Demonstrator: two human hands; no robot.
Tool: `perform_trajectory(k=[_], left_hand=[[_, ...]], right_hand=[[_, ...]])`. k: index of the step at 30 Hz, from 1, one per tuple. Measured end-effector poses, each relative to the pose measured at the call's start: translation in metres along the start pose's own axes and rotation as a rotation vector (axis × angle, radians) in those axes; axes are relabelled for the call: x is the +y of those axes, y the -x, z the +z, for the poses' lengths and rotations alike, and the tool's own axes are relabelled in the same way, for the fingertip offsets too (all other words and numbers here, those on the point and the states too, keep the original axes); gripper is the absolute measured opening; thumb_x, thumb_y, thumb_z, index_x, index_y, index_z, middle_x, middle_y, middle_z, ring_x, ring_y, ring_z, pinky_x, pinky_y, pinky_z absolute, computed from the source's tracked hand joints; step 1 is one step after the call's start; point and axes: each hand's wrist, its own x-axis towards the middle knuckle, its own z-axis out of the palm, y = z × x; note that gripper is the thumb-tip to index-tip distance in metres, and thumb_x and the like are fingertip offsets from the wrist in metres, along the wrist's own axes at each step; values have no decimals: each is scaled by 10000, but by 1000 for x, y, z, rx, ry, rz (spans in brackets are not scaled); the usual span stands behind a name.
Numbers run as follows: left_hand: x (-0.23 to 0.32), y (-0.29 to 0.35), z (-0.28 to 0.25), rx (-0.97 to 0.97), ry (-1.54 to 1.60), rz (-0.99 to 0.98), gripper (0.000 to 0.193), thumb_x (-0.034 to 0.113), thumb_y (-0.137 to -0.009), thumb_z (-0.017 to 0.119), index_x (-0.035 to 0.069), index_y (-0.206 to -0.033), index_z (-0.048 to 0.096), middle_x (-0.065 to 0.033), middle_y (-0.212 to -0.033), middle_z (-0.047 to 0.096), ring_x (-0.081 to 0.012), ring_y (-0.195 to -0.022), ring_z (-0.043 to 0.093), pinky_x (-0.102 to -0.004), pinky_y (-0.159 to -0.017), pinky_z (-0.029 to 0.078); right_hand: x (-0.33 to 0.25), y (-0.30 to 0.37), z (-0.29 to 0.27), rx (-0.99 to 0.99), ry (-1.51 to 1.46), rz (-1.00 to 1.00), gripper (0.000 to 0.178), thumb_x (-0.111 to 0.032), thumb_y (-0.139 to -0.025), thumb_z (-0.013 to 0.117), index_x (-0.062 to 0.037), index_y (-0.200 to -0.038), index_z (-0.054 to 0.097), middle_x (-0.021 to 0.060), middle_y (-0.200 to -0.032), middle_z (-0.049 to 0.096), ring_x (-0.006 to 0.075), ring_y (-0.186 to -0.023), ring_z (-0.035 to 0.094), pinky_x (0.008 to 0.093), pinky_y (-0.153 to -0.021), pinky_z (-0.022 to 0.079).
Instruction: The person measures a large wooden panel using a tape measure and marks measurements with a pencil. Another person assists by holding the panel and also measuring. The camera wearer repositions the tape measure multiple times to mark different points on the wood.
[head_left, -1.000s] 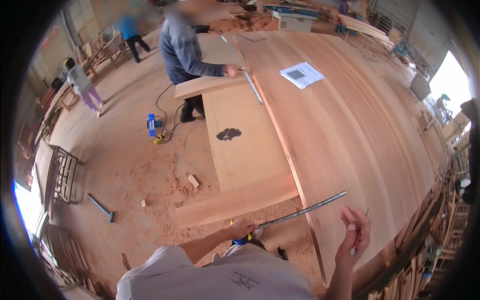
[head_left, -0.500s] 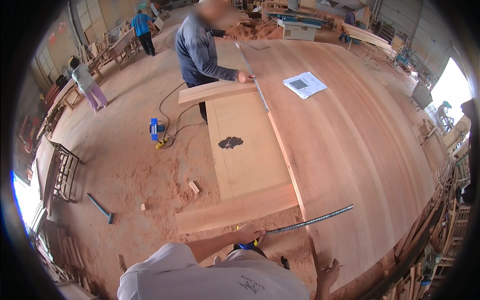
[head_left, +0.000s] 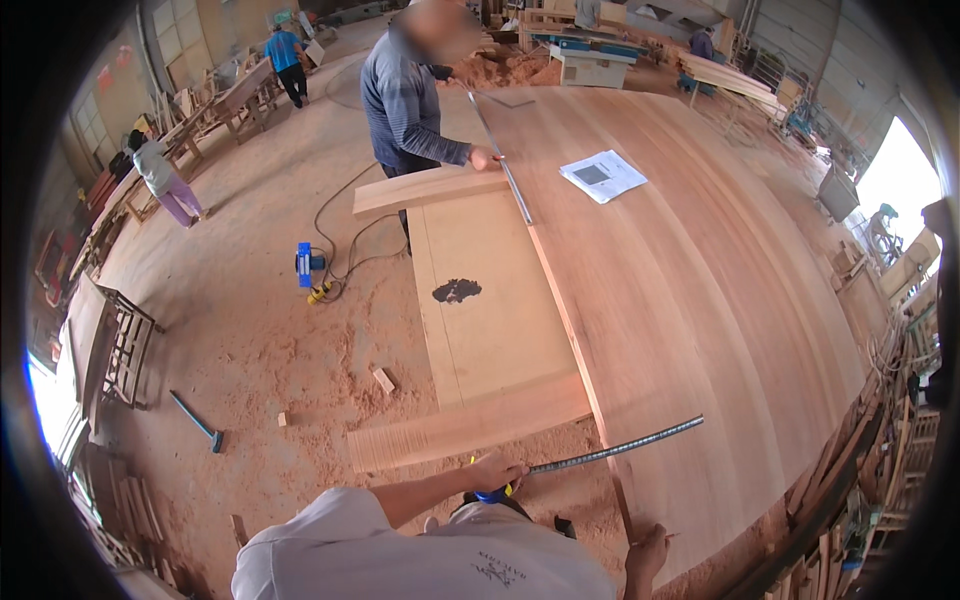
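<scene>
Left hand (head_left: 499, 469) grip closed around blue-yellow tape measure (head_left: 491, 496), slender metal blade (head_left: 622, 444) extended right over smooth banded wood panel (head_left: 690, 310), right hand (head_left: 648, 550) lowered since earlier to panel's near edge, its grip indeterminable.

Blue-yellow tape measure (head_left: 491, 495), blade (head_left: 618, 443) extended over wooden panel (head_left: 690, 290), broad, brown

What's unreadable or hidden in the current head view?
All head view:
- Tape case: partly covered by the left hand.
- Tape blade: markings too small.
- Right hand: any item in its grip is too small and covered by the fingers.
- Paper sheet: print too small.
</scene>
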Motion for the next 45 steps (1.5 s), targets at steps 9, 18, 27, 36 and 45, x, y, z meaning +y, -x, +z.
perform_trajectory(k=[9, 18, 27, 36, 45], left_hand=[[-5, -4, 2, -9, -24, 34, 490, 368, -1019, 479, 46, -723, 703, -88, -708, 701, -256, -703, 678, -376, -720, 525], [-6, -2, 2, -23, 5, 69, 476, 340, -1019, 476, 44, -720, 698, -76, -708, 700, -239, -713, 675, -358, -733, 521], [2, -1, 0, -13, -19, 38, 463, 332, -1017, 486, 43, -721, 695, -78, -708, 699, -229, -706, 672, -353, -712, 520], [3, -1, 0, -26, -11, 33, 458, 330, -1020, 488, 47, -720, 686, -66, -715, 699, -229, -718, 677, -358, -714, 518], [3, 0, -1, -33, -16, 48, 486, 336, -1025, 475, 50, -699, 694, -55, -709, 702, -228, -726, 681, -349, -721, 518]], right_hand=[[-4, 2, 1, 59, -37, 3, 421, 70, -740, 557, 31, -1160, 558, 147, -840, 631, 389, -892, 562, 479, -838, 457], [3, 2, 5, 60, -17, 5, 428, 68, -720, 560, 20, -1145, 562, 133, -819, 628, 380, -869, 569, 468, -827, 454], [-2, 0, 2, 29, -45, 50, 407, 65, -725, 548, 20, -1129, 572, 141, -836, 631, 383, -889, 566, 475, -815, 457], [10, 0, 10, 60, -18, 8, 310, 59, -788, 548, 13, -1092, 588, 123, -826, 607, 316, -827, 555, 418, -757, 456], [10, 1, 11, 71, -49, 18, 316, 57, -793, 542, 11, -1102, 587, 114, -823, 599, 310, -836, 563, 402, -754, 465]])
